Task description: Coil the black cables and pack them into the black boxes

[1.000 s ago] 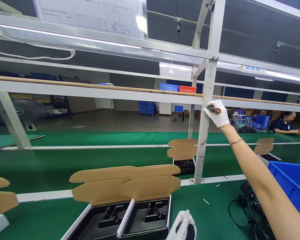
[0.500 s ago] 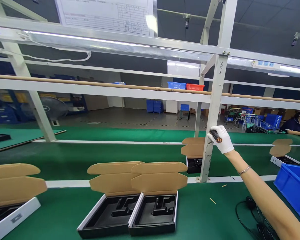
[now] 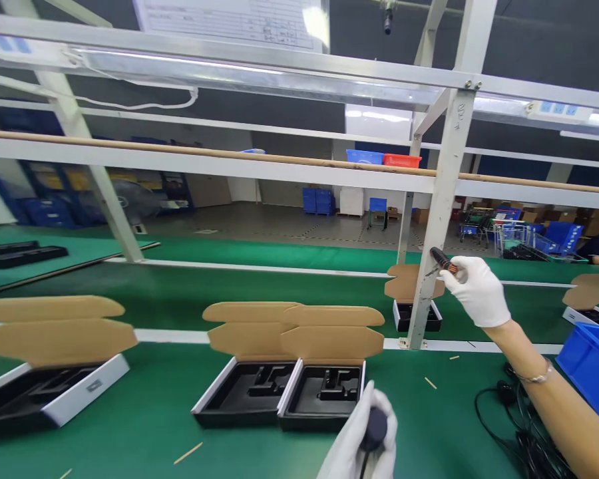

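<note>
Workbench (image 3: pixel 249 459) with a green top, as I watched it remotely through the head view. With my right hand (image 3: pixel 479 289), gloved in white, I grasped a slim black cylinder (image 3: pixel 444 261) with copper-coloured bands, its far end shown against a white metal upright (image 3: pixel 434 216); whether the two touched, I could not tell. The pinch lay towards the banded end, presumably to leave the other end free. With my left hand (image 3: pixel 344 444), likewise gloved, I grasped a round black disc (image 3: pixel 374 428) low in the view, the fingers curled about it and its cable pointing downwards, perhaps so that the cord ran without strain. Just beyond that hand, two white-sided cardboard boxes (image 3: pixel 312 424) with black moulded inserts stood side by side, brown lids raised, apparently to leave the shaped recesses accessible. Farther right, a heap of black cables (image 3: pixel 534 447) lay near a blue plastic bin (image 3: pixel 586 376), probably grouped there to keep loose cords within arm's reach.
</note>
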`<state>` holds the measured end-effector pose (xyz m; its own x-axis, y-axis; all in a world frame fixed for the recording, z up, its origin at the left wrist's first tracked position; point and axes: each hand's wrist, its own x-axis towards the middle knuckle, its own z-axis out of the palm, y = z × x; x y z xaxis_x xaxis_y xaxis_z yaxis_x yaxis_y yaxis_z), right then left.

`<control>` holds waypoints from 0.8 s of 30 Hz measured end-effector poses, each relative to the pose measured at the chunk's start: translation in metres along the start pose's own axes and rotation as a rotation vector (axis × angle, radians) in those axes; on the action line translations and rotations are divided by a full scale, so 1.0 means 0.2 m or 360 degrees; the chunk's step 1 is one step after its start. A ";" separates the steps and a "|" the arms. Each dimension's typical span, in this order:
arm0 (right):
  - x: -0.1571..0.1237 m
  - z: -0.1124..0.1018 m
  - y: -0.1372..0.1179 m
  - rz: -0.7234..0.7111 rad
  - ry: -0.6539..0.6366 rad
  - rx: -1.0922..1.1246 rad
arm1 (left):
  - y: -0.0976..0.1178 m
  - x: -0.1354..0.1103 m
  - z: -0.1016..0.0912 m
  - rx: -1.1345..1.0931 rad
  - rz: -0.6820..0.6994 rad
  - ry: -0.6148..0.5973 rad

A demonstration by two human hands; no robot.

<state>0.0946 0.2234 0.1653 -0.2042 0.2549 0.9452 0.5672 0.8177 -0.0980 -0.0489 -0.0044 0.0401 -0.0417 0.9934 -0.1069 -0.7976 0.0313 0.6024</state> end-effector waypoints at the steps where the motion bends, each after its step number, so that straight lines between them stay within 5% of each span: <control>1: -0.02 -0.06 -0.06 0.0061 -0.0058 0.0082 | 0.01 0.02 0.02 -0.0026 -0.0038 -0.0044; 3: -0.08 -0.18 -0.18 0.0061 -0.0298 0.0359 | 0.02 0.06 0.03 -0.0016 -0.0100 -0.0150; 8: -0.31 -0.32 -0.47 -0.0505 -0.1343 0.0928 | -0.03 0.15 0.05 0.0120 -0.0147 -0.0104; 12: -0.41 -0.28 -0.57 -0.0183 -0.1791 0.0699 | -0.06 0.12 0.11 0.0113 -0.0233 0.0070; 15: -0.44 -0.28 -0.59 0.0044 -0.1941 0.0588 | -0.04 0.10 0.15 0.0081 -0.0353 0.0084; 19: -0.46 -0.30 -0.58 0.0030 -0.1924 0.0620 | -0.07 0.11 0.12 0.0175 -0.0336 0.0094; 24: -0.50 -0.25 -0.58 -0.0317 -0.1672 0.0309 | -0.15 0.07 0.02 0.0898 0.0422 0.0319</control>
<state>0.0885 0.0777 0.0983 -0.9116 0.3475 0.2196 0.3315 0.9373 -0.1071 -0.0240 0.0083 0.0239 -0.3485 0.9373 -0.0099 -0.3090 -0.1049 0.9453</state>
